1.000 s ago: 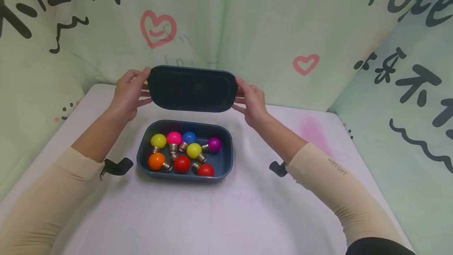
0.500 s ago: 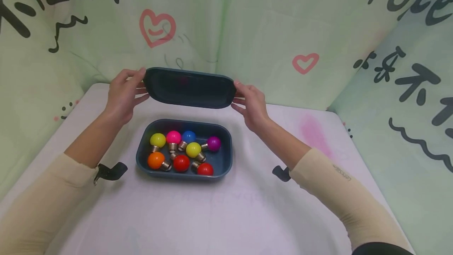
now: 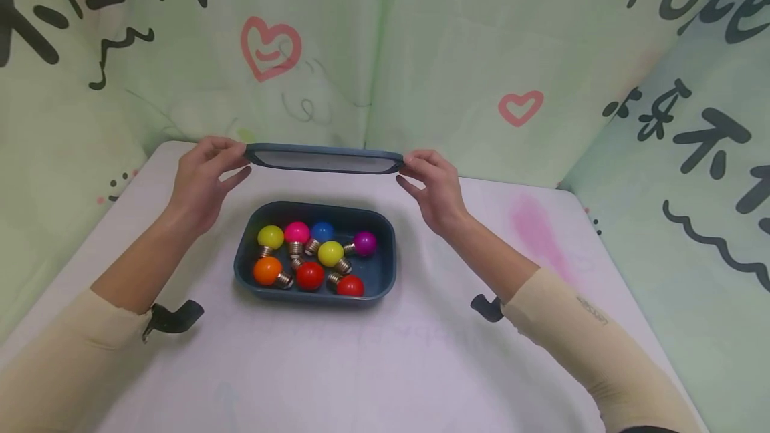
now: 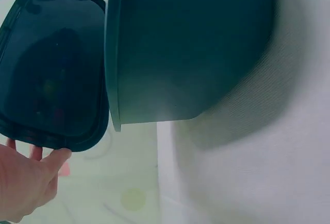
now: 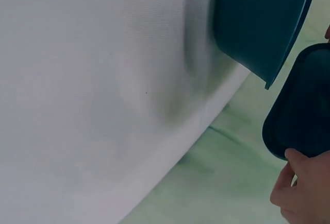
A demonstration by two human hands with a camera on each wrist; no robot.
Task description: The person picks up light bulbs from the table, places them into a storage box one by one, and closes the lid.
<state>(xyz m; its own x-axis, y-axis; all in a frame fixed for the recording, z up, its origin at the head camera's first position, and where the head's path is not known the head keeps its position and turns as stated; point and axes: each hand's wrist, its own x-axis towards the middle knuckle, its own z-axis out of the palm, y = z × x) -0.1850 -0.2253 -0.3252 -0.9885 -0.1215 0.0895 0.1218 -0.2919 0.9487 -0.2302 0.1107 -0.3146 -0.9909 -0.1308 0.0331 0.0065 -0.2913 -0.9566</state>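
Observation:
In the head view, my left hand (image 3: 201, 186) and right hand (image 3: 436, 189) each pinch one short end of a dark blue-green lid (image 3: 325, 149). It hangs in the air behind the box, seen nearly edge-on. Below and nearer, the rounded rectangular box (image 3: 385, 269) of matching colour stands uncovered on the table. Inside lie several colourful bulbs with metal screw bases, among them an orange bulb (image 3: 267, 270), a purple bulb (image 3: 364, 244) and a blue bulb (image 3: 321, 231). The left wrist view shows the lid's broad dark face (image 4: 56, 64), my thumb on its edge.
A white-covered table (image 3: 361, 366) spreads under the box. Pale green cloth walls (image 3: 445, 32) with black lettering and red hearts enclose its back and sides. A dark strap end (image 3: 177, 317) sticks out at the left cuff, another strap end (image 3: 486, 308) at the right.
Both hands have lowered the lid and tilted it from showing its broad face to nearly edge-on. The forearms have come down and slightly apart. Box and bulbs stay in place.

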